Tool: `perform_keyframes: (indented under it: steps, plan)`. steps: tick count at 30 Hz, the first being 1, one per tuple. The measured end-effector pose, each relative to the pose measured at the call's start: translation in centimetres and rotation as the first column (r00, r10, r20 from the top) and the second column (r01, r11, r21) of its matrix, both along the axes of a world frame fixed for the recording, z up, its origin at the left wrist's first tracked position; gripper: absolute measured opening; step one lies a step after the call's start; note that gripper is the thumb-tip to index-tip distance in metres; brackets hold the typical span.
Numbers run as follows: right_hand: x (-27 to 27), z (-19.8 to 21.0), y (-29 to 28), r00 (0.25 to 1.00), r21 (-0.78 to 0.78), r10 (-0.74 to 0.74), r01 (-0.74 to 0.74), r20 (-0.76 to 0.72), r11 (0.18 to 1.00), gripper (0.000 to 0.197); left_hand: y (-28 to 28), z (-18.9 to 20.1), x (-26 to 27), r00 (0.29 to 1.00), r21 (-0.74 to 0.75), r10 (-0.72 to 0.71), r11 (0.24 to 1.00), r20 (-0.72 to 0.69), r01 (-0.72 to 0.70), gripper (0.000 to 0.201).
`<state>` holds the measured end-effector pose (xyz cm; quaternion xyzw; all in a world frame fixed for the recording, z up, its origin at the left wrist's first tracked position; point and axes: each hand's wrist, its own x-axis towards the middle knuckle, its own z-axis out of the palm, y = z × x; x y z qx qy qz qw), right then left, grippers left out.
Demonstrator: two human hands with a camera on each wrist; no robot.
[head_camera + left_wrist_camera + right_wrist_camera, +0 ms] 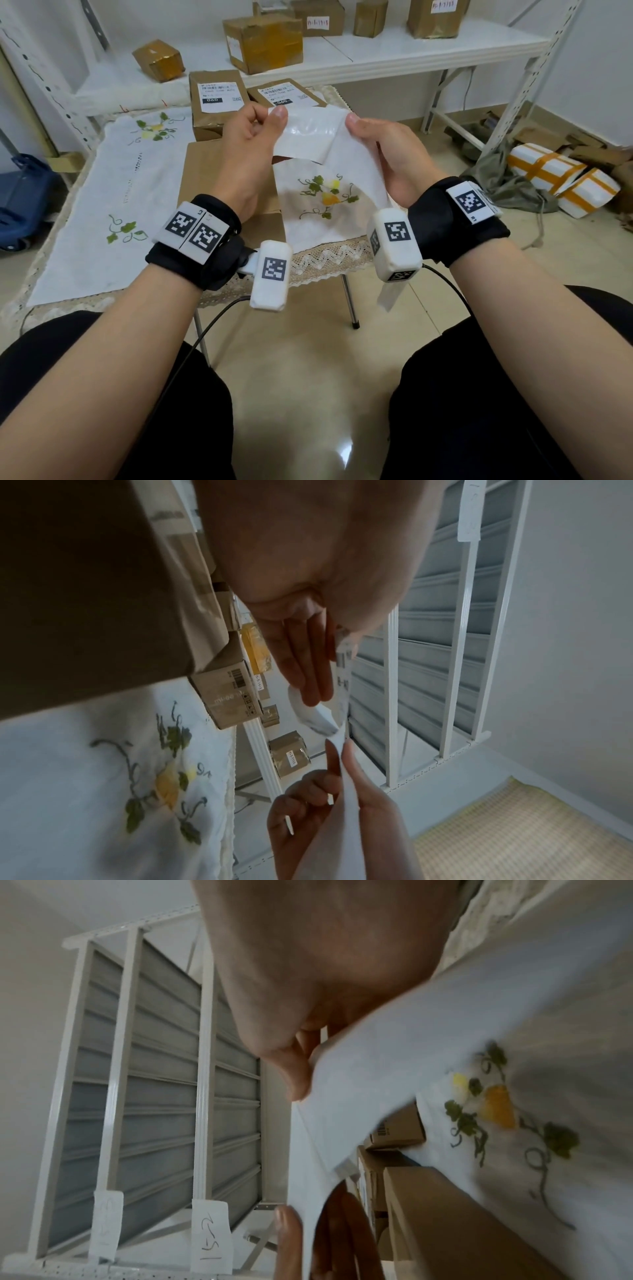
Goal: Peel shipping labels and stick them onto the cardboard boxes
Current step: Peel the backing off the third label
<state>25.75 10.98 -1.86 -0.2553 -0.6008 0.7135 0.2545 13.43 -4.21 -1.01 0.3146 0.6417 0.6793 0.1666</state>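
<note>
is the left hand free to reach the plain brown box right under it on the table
Probably not yet: the left hand pinches the label sheet, shared with the right hand. The brown box lies unobstructed just below; letting go would free it.

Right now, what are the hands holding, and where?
Both pinch a white paper label sheet at its top edge: left hand at the left corner, right hand at the right.

Bright head view with floor [342, 442] glare; wrist views dim, blurred.
</note>
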Motion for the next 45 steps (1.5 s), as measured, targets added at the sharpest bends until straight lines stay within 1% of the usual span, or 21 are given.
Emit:
perform_keyframes:
  steps: [3,8,13,17,25,28,31,36,38,40,42,45]
  plan:
    - [-0.1,-0.1,0.1,0.999,-0.085,-0.039,0.039,0.002,0.996,0.035,0.2,-0.2,0.2,0.999,0.018,0.014,1.000,0.036,-0.015,0.023]
    - [-0.3,-0.5,0.0,0.997,-0.150,-0.078,0.078,0.007,0.986,0.033,0.6,-0.6,0.4,0.995,0.042,0.064,0.997,0.079,-0.067,0.018]
    - [-0.3,-0.8,-0.2,0.993,-0.250,-0.114,0.112,0.004,0.962,0.029,1.1,-0.9,0.4,0.986,0.076,0.113,0.990,0.119,-0.122,0.018]
    - [-0.3,-0.8,-0.5,0.991,-0.327,-0.136,0.126,-0.007,0.937,0.021,1.3,-1.1,0.4,0.975,0.096,0.165,0.979,0.150,-0.181,0.018]
    - [0.0,-0.5,-1.0,0.986,-0.368,-0.163,0.143,-0.023,0.919,0.014,1.6,-1.4,0.4,0.957,0.139,0.189,0.965,0.221,-0.222,0.019]
    - [0.1,-0.5,-1.3,0.987,-0.391,-0.158,0.131,-0.038,0.911,0.015,1.7,-1.6,0.3,0.951,0.137,0.198,0.962,0.238,-0.235,0.021]
    - [0.1,-0.6,-1.2,0.984,-0.398,-0.175,0.145,-0.040,0.906,0.018,1.8,-1.5,0.2,0.942,0.133,0.214,0.958,0.260,-0.254,0.019]
    - [0.0,-0.7,-1.2,0.983,-0.394,-0.173,0.137,-0.057,0.909,0.017,1.8,-1.4,0.2,0.925,0.155,0.240,0.943,0.295,-0.294,0.015]
    - [-0.1,-0.7,-1.1,0.989,-0.366,-0.136,0.104,-0.064,0.925,0.025,1.8,-1.2,0.2,0.923,0.153,0.252,0.940,0.292,-0.305,0.015]
    - [-0.2,-0.6,-1.1,0.999,-0.287,-0.028,0.014,-0.045,0.958,0.035,1.6,-1.0,0.0,0.926,0.155,0.264,0.937,0.270,-0.312,0.017]
    - [0.0,-0.5,-1.1,0.994,-0.206,0.106,-0.098,0.025,0.974,0.037,1.3,-0.6,-0.4,0.939,0.145,0.264,0.943,0.222,-0.300,0.018]
    - [0.1,-0.7,-0.7,0.971,-0.136,0.199,-0.181,0.135,0.974,0.044,0.7,0.2,-1.2,0.964,0.107,0.224,0.965,0.143,-0.240,0.015]
